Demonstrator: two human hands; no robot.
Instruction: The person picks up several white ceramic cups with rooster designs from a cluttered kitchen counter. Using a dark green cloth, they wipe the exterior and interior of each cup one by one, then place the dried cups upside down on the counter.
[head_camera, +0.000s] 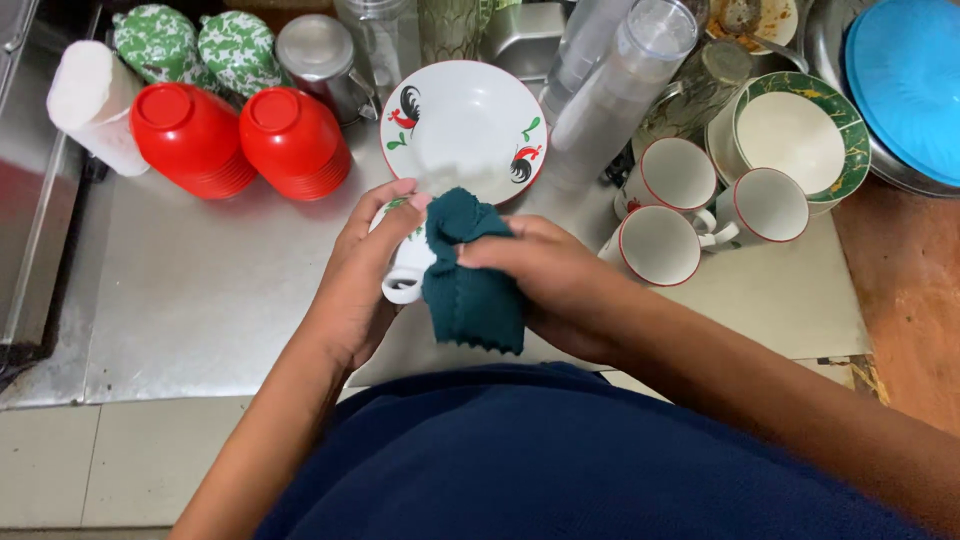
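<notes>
Both hands (360, 275) (560, 285) hold white mug (405, 270) and teal cloth (470, 285).

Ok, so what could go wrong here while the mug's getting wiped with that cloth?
The white mug is held only by the left hand above the steel counter; a slip could chip it. The right hand working the dark green cloth sits near three mugs and a propped rooster plate, so a wide elbow swing might knock them.

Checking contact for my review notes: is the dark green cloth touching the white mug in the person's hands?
Touching: the head view shows the cloth pressed onto the mug by the right hand.
</notes>
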